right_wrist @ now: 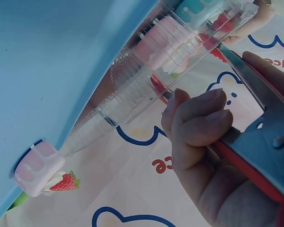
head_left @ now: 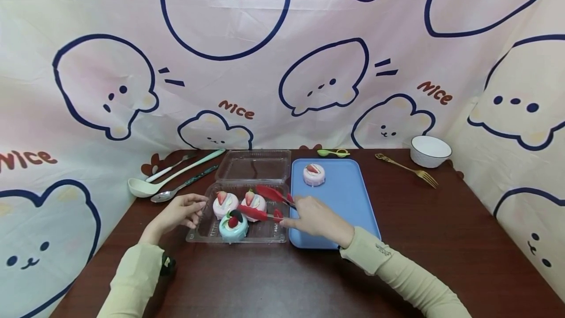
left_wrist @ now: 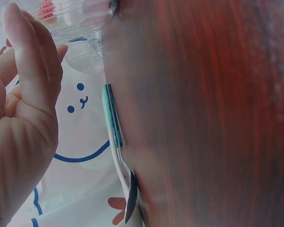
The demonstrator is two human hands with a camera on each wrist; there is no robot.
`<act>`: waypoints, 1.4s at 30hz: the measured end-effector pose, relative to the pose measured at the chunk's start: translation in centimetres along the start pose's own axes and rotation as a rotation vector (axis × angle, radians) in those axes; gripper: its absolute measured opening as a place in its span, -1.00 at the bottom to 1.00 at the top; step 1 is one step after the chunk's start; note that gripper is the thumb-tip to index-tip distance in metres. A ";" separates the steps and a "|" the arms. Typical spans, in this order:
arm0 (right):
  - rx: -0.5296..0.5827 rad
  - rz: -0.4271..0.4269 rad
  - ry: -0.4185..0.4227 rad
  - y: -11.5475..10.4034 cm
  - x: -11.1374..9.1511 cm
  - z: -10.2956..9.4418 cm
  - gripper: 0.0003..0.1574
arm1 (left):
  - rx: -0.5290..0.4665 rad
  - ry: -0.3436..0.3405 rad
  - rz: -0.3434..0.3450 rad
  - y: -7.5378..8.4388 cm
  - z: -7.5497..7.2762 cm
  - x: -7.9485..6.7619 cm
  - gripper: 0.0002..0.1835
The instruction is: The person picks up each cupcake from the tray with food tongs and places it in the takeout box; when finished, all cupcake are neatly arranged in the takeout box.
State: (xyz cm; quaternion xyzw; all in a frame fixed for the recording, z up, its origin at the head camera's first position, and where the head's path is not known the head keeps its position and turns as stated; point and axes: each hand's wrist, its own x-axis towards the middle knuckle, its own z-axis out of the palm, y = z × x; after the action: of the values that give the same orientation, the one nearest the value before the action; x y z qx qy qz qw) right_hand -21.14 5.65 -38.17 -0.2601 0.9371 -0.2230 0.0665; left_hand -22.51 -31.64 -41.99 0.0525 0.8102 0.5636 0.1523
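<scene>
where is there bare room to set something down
Free: the table right of the blue tray, nearer than the gold fork; also the strip in front of the clear container, between the sleeves. Crowded: inside that container, with three cakes and red tongs, and the back left, with ladle and spoon.

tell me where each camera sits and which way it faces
Head: worn on the head, facing forward and down at the table; left hand, right hand and sleeves show.
Left wrist: on that wrist, facing across the table toward the spoon; left hand shows.
Right wrist: on that wrist, facing the tongs and clear container; right hand shows, left partly.
Head and right wrist share the blue tray.
</scene>
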 end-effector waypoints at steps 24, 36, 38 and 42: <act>-0.060 0.222 0.259 7.6 -2.8 -5.0 -0.16 | 0.010 0.003 -0.001 0.0 0.1 0.0 -0.48; -0.051 0.283 0.262 10.9 -2.6 -4.2 -0.32 | 0.006 0.004 0.004 -0.1 0.1 0.0 -0.48; -0.040 0.293 0.255 11.2 -2.4 -4.0 -0.32 | 0.003 0.001 0.005 -0.1 0.1 0.0 -0.48; -0.025 0.300 0.234 11.5 -2.1 -3.7 -0.28 | 0.002 0.002 0.008 -0.1 0.1 0.0 -0.49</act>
State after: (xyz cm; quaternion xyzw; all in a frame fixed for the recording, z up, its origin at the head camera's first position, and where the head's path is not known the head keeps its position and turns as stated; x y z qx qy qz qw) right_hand -25.52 17.01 -40.05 -0.0906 0.9695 -0.2275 -0.0136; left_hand -22.50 -31.61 -42.08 0.0553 0.8106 0.5635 0.1493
